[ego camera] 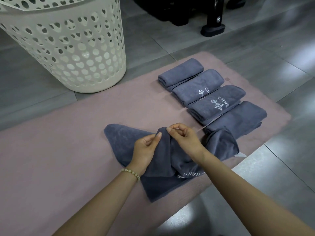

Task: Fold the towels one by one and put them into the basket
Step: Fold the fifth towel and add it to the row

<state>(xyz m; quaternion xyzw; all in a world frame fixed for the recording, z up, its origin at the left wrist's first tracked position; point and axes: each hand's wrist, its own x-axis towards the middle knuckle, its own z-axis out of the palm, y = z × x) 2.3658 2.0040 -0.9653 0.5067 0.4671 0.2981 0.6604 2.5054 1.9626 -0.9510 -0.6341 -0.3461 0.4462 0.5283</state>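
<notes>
Left grip (pixel 146 148) and right grip (pixel 183 139) were both clamped on towel (pixel 122 138), pinching its raised middle fold at frame centre | towel lay bunched on pink mat (pixel 68 150), roughly left-right | basket (pixel 76 65) upper left, well apart, left grip nearer.

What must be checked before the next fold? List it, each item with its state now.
1. Left hand grips the loose towel: ok.
2. Right hand pinches the same raised fold: ok.
3. Loose towel lies flat on the pink mat: not ok, bunched up in the middle.
4. Loose towel clear of the four folded towels: not ok, its right corner lies against the nearest one.
5. Basket upright beside the mat: ok.
6. Room inside the basket: cannot tell.
</notes>
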